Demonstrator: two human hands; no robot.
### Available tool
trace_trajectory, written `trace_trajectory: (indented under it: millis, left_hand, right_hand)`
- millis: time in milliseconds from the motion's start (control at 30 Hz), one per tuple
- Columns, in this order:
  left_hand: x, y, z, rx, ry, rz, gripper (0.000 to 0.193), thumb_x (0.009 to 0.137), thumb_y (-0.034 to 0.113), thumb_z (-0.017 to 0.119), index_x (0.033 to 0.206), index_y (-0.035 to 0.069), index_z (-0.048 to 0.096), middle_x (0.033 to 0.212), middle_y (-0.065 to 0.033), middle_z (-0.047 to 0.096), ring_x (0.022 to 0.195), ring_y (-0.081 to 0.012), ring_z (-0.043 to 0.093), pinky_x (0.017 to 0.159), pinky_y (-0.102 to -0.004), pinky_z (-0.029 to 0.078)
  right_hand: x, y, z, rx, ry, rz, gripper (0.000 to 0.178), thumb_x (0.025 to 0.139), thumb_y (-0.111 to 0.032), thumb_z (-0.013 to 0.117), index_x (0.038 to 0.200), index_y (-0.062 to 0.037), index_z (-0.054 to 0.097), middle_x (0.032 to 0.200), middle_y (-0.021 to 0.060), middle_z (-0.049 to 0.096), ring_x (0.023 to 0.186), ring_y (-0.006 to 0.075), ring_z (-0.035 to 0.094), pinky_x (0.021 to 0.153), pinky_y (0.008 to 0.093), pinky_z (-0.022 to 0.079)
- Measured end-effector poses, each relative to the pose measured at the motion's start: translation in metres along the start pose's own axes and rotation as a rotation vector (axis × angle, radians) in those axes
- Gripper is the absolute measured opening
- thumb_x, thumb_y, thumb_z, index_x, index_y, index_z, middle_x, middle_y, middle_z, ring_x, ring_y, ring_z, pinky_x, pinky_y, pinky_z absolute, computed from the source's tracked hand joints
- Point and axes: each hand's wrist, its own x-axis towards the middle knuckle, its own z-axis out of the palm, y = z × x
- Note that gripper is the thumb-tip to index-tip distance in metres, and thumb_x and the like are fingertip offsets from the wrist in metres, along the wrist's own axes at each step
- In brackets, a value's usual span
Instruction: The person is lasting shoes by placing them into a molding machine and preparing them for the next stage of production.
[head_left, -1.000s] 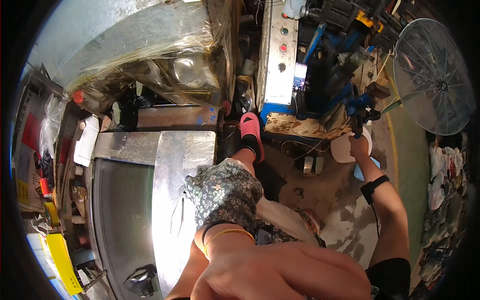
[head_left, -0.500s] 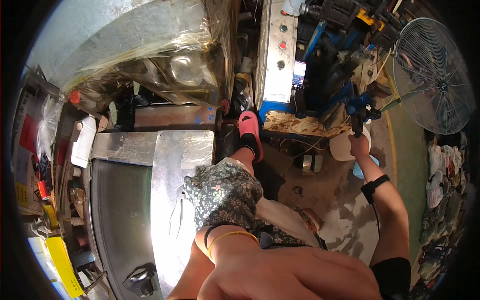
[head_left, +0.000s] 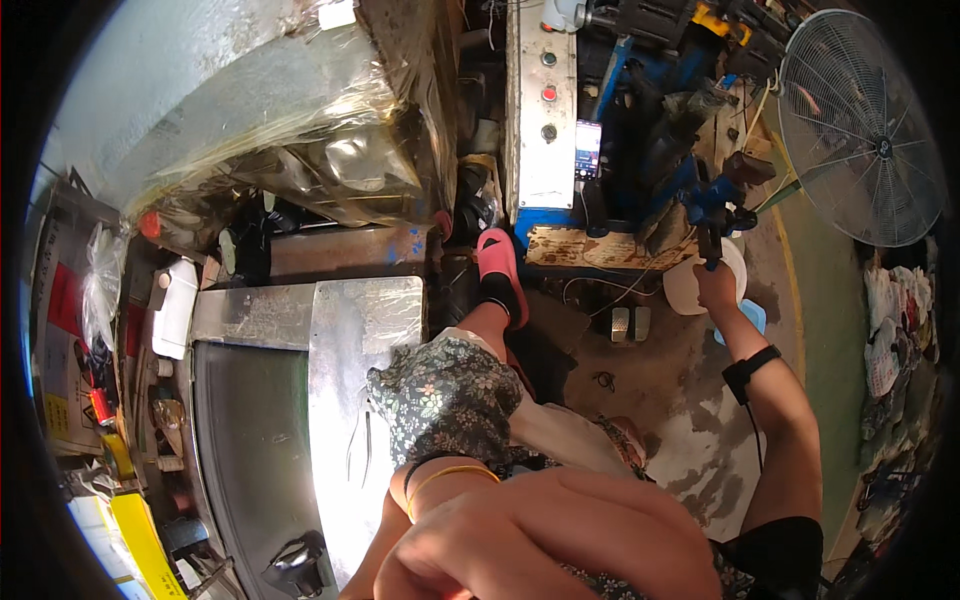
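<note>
My right hand reaches out to the right and is closed round the lower end of a black handle. That handle hangs from a blue machine fitting. A black strap with a cable circles my right forearm. Large and close at the lower edge is my left hand, bent over, with its fingertips out of sight. Black and yellow bands ring its wrist, beside my knee in dark floral cloth. Whether it holds anything cannot be seen. My pink clog is by the machine's base.
A white control panel with buttons carries a lit phone. A large wire fan stands at right. Below the handle are a white bucket and a double foot pedal. A metal-topped bench lies left, cluttered shelves beyond.
The whole view has shifted slightly, with the bench side lower and the fan higher. My left hand has turned and bent more near the lower edge. My right hand stays on the handle.
</note>
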Motion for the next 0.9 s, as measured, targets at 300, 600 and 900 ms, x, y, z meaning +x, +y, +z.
trace_trajectory:
  millis: [300, 600, 900]
  left_hand:
    - [0.014, 0.042, -0.014, 0.073, 0.047, -0.399, 0.021, 0.099, 0.025, 0.059, 0.086, 0.009, 0.06, 0.091, -0.0068, 0.07, 0.073, -0.0197, 0.063, 0.064, -0.0311, 0.05]
    - [-0.074, 0.208, 0.074, 1.366, 0.542, -1.055, 0.031, 0.103, 0.019, 0.054, 0.077, 0.005, 0.062, 0.072, -0.0043, 0.063, 0.064, -0.015, 0.058, 0.061, -0.0301, 0.046]
    - [-0.266, 0.483, 0.176, 2.987, 1.448, -0.652, 0.052, 0.084, 0.033, 0.078, 0.12, -0.002, 0.064, 0.122, -0.0211, 0.065, 0.116, -0.0372, 0.061, 0.098, -0.0413, 0.049]
  right_hand:
    - [0.012, 0.016, 0.006, -0.055, 0.021, -0.03, 0.036, 0.089, -0.022, 0.061, 0.113, 0.0051, 0.062, 0.072, 0.0196, 0.068, 0.055, 0.0293, 0.067, 0.053, 0.0444, 0.052]
    - [0.116, 0.085, 0.002, -1.511, 0.078, -0.885, 0.042, 0.089, -0.048, 0.065, 0.098, -0.0084, 0.075, 0.082, 0.0135, 0.074, 0.067, 0.0276, 0.069, 0.061, 0.0457, 0.054]
    - [0.099, 0.039, 0.01, -0.42, -0.082, 0.092, 0.034, 0.103, -0.028, 0.052, 0.125, -0.0056, 0.063, 0.108, 0.0184, 0.069, 0.074, 0.0273, 0.062, 0.072, 0.0422, 0.054]
